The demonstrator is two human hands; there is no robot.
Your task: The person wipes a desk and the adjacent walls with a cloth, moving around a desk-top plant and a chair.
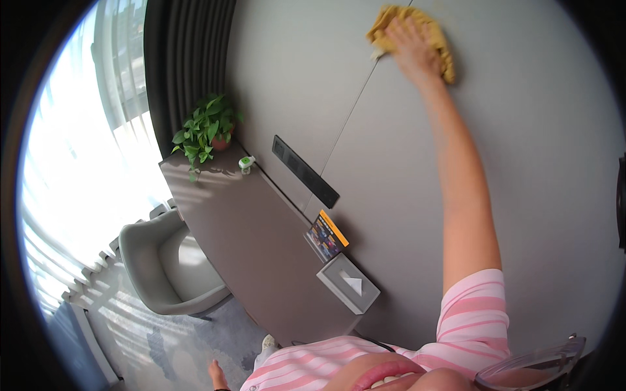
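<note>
My right hand (pixel 413 46) is pressed flat on a crumpled yellow cloth (pixel 437 29) against the grey wall panel (pixel 391 146). The cloth lies across the thin dark seam that runs down the panel. My right arm is stretched far up from a pink and white striped sleeve. At the bottom edge my left hand (pixel 217 375) shows only in part, small and low beside my body, with a dark band at its wrist. Nothing can be made out in it, and how its fingers are set is unclear.
A brown desk (pixel 254 229) adjoins the wall. On it stand a tissue box (pixel 348 283), a printed sign (pixel 327 237), a small green-and-white bottle (pixel 246 163) and a potted plant (pixel 208 129). A black socket strip (pixel 305 171) sits above. A grey chair (pixel 171 269) stands beside sheer curtains (pixel 98 161).
</note>
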